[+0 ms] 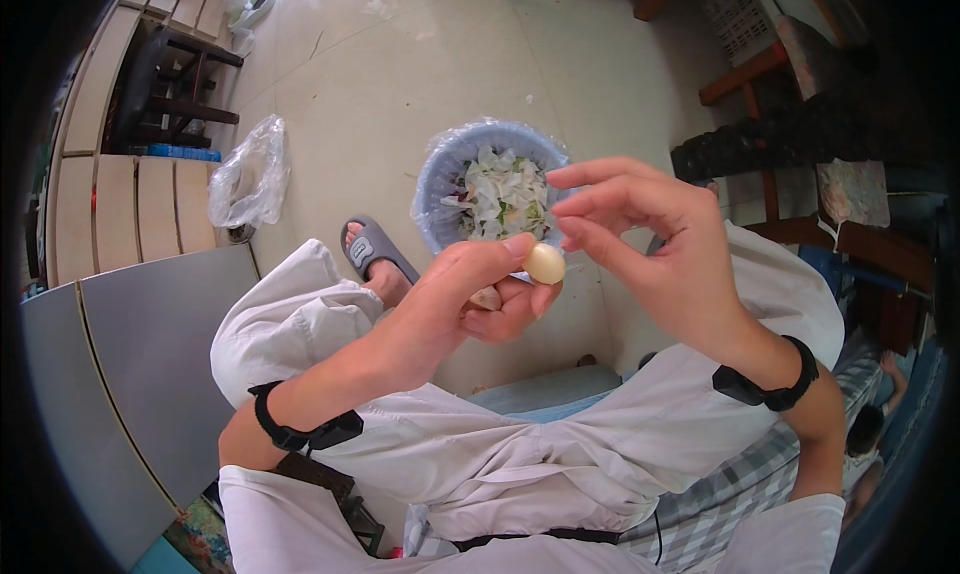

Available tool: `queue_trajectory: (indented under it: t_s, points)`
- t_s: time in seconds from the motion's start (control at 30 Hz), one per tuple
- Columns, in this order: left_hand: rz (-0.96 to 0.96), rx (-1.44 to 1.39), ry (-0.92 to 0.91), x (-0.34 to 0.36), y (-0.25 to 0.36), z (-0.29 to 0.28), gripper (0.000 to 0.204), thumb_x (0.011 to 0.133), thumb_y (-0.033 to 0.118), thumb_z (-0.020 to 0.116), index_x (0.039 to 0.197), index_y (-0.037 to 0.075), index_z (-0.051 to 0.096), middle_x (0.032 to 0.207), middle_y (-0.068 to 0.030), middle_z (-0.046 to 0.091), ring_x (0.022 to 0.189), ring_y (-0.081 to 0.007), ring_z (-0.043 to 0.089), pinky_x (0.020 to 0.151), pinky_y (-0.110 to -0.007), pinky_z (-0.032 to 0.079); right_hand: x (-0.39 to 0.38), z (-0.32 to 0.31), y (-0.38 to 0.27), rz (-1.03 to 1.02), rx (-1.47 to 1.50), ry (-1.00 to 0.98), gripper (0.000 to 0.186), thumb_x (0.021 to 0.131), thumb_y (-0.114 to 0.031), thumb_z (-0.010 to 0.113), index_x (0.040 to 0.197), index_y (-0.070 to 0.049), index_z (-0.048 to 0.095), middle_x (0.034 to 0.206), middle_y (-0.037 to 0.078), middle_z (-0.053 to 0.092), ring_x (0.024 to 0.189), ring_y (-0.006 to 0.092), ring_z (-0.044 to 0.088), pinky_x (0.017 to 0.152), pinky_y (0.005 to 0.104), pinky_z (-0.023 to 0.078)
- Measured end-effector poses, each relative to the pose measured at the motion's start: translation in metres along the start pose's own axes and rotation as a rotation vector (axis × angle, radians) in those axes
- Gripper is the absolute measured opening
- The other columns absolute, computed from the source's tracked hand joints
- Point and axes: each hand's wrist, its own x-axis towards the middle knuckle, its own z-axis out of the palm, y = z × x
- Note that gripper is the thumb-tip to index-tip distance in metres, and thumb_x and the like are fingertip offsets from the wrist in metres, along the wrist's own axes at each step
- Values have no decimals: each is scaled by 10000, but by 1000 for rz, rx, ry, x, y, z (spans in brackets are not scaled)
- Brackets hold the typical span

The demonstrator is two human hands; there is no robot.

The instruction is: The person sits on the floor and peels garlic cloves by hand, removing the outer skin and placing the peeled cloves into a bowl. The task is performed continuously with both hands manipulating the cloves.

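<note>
My left hand (465,292) grips a smooth cream-coloured clove, apparently peeled garlic (544,267), at the tip of its thumb; a smaller papery piece (487,297) sits among its curled fingers. To the right, my right hand (650,249) hovers open, fingers bent and apart, its fingertips near the clove with nothing visible in them. Behind both hands, a blue bin (435,189) lined with clear plastic holds white and green peelings and scraps (500,189).
A crumpled clear bag (250,174) lies on the tiled floor (370,94) at left, near wooden panels (150,204), a dark stool (190,94) and grey panels (140,374). Wooden furniture (745,74) stands right. Another person (865,434) is at the right edge.
</note>
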Motion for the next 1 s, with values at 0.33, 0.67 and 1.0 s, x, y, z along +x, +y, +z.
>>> queue_trajectory:
  t_s: [0.33, 0.67, 1.0]
  points:
    - [51, 43, 71, 0, 1, 3, 532, 1095, 430, 308, 846, 42, 573, 548, 88, 228, 531, -76, 207, 571, -274, 249, -4, 4, -8, -297, -138, -23, 294, 849, 36, 764, 1134, -30, 729, 1033, 105, 723, 764, 142, 697, 685, 248, 512]
    - [36, 47, 33, -1, 1, -1, 525, 1068, 414, 315, 854, 26, 597, 544, 83, 235, 531, -83, 224, 585, -275, 260, -5, 7, -5, -365, -69, -16, 269, 844, 90, 750, 1091, -10, 712, 1055, 136, 746, 811, 148, 719, 655, 239, 560]
    - [91, 59, -19, -2, -1, -2, 544, 1069, 416, 312, 886, 3, 615, 541, 82, 253, 531, -82, 246, 588, -271, 273, -6, 6, -9, -350, -85, -17, 217, 873, 84, 732, 1074, 16, 688, 1085, 165, 741, 809, 160, 727, 682, 253, 579]
